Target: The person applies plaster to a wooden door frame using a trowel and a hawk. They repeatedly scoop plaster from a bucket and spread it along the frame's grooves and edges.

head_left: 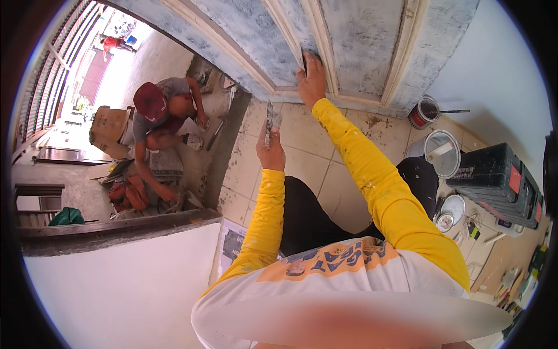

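Slim, putty-smeared grey scraper point(269, 123), probably light, stiff and best held by its near end, is sitting gripped in my left hand point(271, 153) near the lower edge of the grey-white panelled door point(363, 49), while my right hand point(313, 82) is holding a thin dark tool point(303, 57) against it.

Dark blue lettering point(343, 256) is seen, inverted, on the orange-banded white shirt point(427, 273), pale lettering is noted on the grey-and-white sheet point(233, 243), and dark marks too small to be read are found on the cardboard box point(110, 129).
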`<control>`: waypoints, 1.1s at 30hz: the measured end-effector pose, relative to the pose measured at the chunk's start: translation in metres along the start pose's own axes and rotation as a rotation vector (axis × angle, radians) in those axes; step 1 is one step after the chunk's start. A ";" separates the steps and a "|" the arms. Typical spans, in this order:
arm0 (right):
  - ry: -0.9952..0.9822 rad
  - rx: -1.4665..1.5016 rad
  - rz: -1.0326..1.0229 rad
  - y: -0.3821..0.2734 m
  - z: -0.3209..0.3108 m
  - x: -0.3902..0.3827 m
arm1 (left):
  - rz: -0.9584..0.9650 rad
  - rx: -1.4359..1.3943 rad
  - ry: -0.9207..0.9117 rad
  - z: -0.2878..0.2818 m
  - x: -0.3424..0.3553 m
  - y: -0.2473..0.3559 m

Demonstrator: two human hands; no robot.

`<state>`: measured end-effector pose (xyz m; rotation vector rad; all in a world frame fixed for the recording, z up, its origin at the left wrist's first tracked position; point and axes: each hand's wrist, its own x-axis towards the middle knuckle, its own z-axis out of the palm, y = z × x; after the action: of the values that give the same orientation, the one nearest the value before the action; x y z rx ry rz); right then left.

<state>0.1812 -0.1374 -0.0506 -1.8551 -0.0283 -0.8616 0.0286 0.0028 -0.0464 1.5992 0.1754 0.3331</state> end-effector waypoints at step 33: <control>-1.279 0.843 0.569 -0.014 -0.166 0.012 | -0.543 -0.757 -0.485 -0.018 -0.011 0.054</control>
<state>0.0940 -0.2708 0.0009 -1.1928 -0.5369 0.7318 0.0075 0.0136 0.0070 0.7949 0.0849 -0.3822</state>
